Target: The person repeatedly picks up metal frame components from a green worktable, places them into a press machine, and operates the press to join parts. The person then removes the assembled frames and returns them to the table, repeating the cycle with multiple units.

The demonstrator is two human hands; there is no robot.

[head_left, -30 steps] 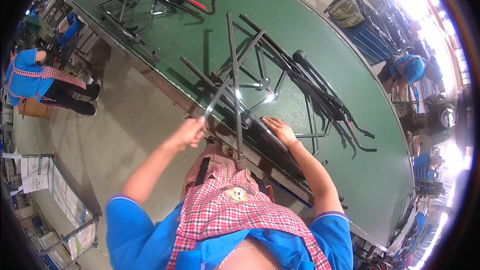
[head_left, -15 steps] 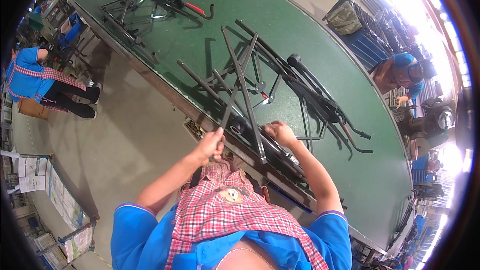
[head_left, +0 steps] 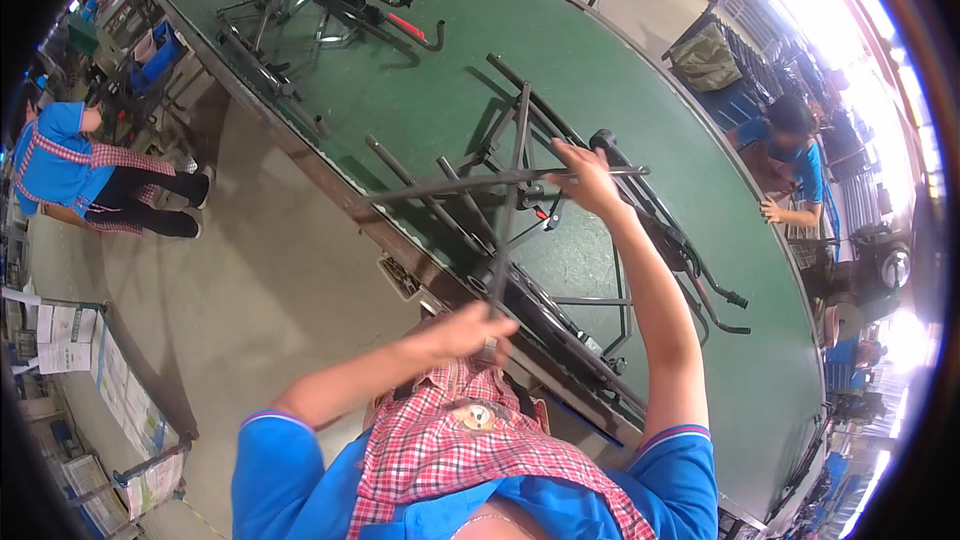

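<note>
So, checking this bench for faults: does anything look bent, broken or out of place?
Nothing stands out. The left hand and right hand hold a dark metal frame over the green table; its tubes look straight, though fine detail is too small to judge.

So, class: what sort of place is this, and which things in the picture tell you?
Probably a factory assembly line. A long green belt carries folding metal frames one after another, and workers in matching blue shirts and checked aprons stand or sit along it. The right hand and left hand hold one frame's tubes.
</note>
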